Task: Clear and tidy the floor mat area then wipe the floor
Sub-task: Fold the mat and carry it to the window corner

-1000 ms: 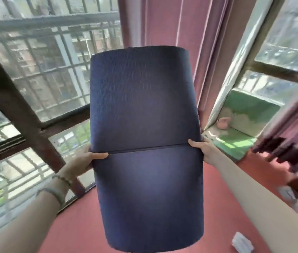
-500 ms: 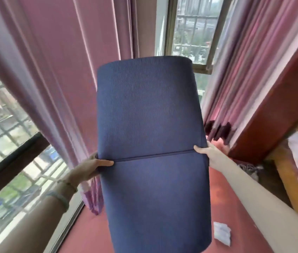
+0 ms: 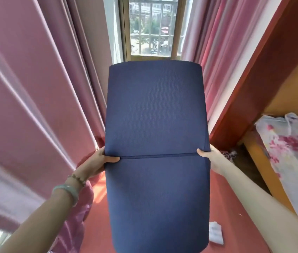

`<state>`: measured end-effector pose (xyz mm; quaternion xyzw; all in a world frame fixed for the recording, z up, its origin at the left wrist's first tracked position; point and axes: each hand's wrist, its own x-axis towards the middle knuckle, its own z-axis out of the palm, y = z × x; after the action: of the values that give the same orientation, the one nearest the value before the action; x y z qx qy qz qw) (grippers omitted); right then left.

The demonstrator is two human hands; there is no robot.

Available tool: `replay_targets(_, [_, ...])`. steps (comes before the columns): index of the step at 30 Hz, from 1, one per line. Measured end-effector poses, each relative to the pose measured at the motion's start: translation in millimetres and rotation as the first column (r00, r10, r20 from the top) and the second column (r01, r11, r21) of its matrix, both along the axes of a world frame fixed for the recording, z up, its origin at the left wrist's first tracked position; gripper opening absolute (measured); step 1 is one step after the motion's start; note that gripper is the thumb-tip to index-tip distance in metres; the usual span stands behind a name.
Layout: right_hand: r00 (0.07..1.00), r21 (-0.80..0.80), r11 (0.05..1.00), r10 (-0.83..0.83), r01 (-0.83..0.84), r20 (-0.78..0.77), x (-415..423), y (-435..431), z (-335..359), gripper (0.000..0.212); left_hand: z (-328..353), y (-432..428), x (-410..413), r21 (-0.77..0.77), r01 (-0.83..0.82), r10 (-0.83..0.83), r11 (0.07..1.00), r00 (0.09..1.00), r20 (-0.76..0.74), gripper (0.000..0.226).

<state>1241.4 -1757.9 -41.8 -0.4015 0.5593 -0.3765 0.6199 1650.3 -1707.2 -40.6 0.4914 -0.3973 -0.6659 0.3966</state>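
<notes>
Head view shows the dark blue mat point(image 3: 156, 125) in the centre, held up off the floor and folded. One free edge runs as a straight line across its front from 9 to 3 o'clock, and the rounded fold is on top, at 12 o'clock. The left hand point(image 3: 99, 162) grips the mat's side at 9 o'clock, with the thumb lying on the front along that edge and the fingers behind the mat. The right hand point(image 3: 212, 158) grips the opposite side at 3 o'clock in the same way — thumb in front, fingers hidden behind.

On the left wrist sit a pale green bangle point(image 3: 67, 191) and a thin bead bracelet point(image 3: 77, 178). Below the mat is the red floor point(image 3: 235, 207). A small white piece point(image 3: 216, 233) lies on it at about 5 o'clock — paper or cloth, I cannot tell. A pink curtain point(image 3: 26, 97) hangs at 9 to 10 o'clock and a second curtain point(image 3: 223, 42) at 1 o'clock. Between them, at 12 o'clock, is a barred window point(image 3: 152, 28). At 3 to 4 o'clock stands a wooden bed with a flowered sheet point(image 3: 290, 147).
</notes>
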Motion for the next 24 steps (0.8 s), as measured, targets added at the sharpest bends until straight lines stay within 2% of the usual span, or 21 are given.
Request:
replay_targets(4, [0.999, 0.007, 0.999, -0.037, 0.038, -0.017, -10, -77, -15, 0.04, -11, -81, -14, 0.033, 0.02, -0.02, 0.999, 1.0, 0.001, 0.078])
replay_targets(8, [0.998, 0.028, 0.998, -0.061, 0.061, -0.008, -13, -160, -21, 0.034, -16, -162, -22, 0.06, 0.0, 0.001, 0.998, 1.0, -0.021, 0.067])
replay_targets(10, [0.996, 0.025, 0.996, -0.086, 0.087, -0.038, -15, -199, -26, 0.026, -16, -199, -22, 0.072, 0.002, 0.0, 0.997, 1.0, -0.023, 0.082])
replay_targets(12, [0.993, 0.038, 0.994, -0.098, 0.101, -0.065, -19, -234, -32, 0.033, -18, -231, -21, 0.076, 0.017, -0.015, 0.997, 1.0, -0.028, 0.091])
replay_targets(14, [0.996, 0.068, 0.994, -0.077, 0.08, -0.039, -17, -264, -32, 0.046, -23, -264, -19, 0.082, 0.027, -0.025, 0.996, 0.999, -0.025, 0.087])
replay_targets(17, [0.998, 0.087, 0.995, -0.053, 0.055, -0.033, -13, -306, -34, 0.058, -36, -310, -17, 0.095, 0.006, -0.005, 0.995, 1.0, -0.019, 0.066])
replay_targets(20, [0.996, 0.116, 0.99, -0.082, 0.084, -0.016, -10, -353, -47, 0.042, -51, -362, -15, 0.111, -0.008, 0.007, 0.994, 1.0, 0.008, 0.063])
replay_targets(24, [0.993, 0.14, 0.985, -0.095, 0.104, -0.067, -7, -418, -72, 0.044, -78, -436, -13, 0.116, 0.001, -0.005, 0.993, 1.0, 0.031, 0.057])
